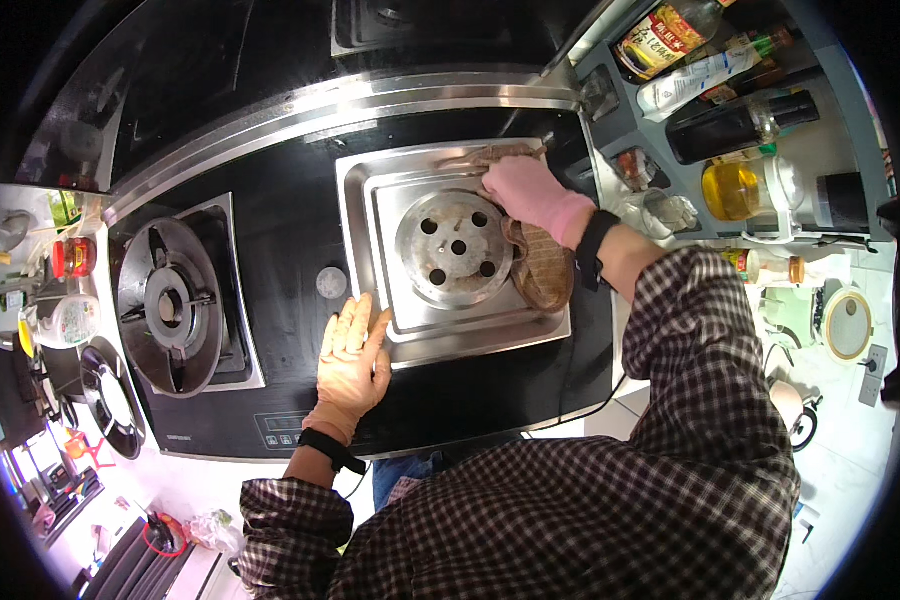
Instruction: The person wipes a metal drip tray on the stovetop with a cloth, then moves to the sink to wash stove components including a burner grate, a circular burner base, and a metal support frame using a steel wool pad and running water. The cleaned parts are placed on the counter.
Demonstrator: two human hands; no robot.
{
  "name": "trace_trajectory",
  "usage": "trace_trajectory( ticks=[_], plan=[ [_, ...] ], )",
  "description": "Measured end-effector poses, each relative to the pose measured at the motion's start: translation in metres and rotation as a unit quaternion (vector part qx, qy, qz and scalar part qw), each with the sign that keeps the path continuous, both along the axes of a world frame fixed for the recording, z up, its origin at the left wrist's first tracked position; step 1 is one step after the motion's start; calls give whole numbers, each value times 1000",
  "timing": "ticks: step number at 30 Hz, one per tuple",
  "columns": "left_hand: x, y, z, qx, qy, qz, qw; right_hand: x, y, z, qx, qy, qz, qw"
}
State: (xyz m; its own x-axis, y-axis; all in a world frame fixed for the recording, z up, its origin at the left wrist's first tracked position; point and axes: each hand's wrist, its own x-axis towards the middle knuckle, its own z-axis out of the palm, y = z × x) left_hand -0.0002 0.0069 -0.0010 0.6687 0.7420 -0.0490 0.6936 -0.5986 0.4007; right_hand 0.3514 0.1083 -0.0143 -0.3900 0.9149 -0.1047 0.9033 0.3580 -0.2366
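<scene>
My right hand (534, 193), in a pink glove, grips a brown cloth (544, 271) at the back right of a square stainless-steel hob tray (358, 217). The cloth hangs in folds down the tray's right side. Beside it, in the tray's middle, is a round metal burner plate (456, 266) with several dark holes and brownish stains. My left hand (351, 364), in a thin pale glove, lies palm down at the tray's front left corner, fingertips by the rim. It holds nothing and its fingers are slightly apart. The tray is set in a black glass cooktop (300, 225).
To the left sits a second burner with a dark round pan support (169, 307). Sauce bottles (667, 37) and an oil jug (731, 187) stand on a grey rack at right. A red-lidded jar (73, 257) and a white bottle (71, 321) are at far left.
</scene>
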Motion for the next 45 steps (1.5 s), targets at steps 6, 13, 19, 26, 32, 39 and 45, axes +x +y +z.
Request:
trace_trajectory(
  ticks=[6,13,19,26,32,39,45],
  plan=[
    [0,-1,0,35,0,-8,999,-5,-4,-6,10,26,-55,998],
    [1,-1,-2,57,-15,-13,998,-11,-88,13,-84,-69,9,994],
    [0,-1,-2,5,-1,-7,1000,-4,-52,12,-65,-43,-55,996],
    [1,0,2,-18,19,-2,1000,-8,20,-12,-16,33,6,999],
    [1,1,2,-17,16,0,1000,-71,56,-14,6,9,48,999],
    [-2,1,-1,23,4,-8,1000,-105,60,-11,-132,82,104,982],
    [-3,-1,0,16,4,1,1000,-123,28,-24,-19,172,51,984]
  ],
)
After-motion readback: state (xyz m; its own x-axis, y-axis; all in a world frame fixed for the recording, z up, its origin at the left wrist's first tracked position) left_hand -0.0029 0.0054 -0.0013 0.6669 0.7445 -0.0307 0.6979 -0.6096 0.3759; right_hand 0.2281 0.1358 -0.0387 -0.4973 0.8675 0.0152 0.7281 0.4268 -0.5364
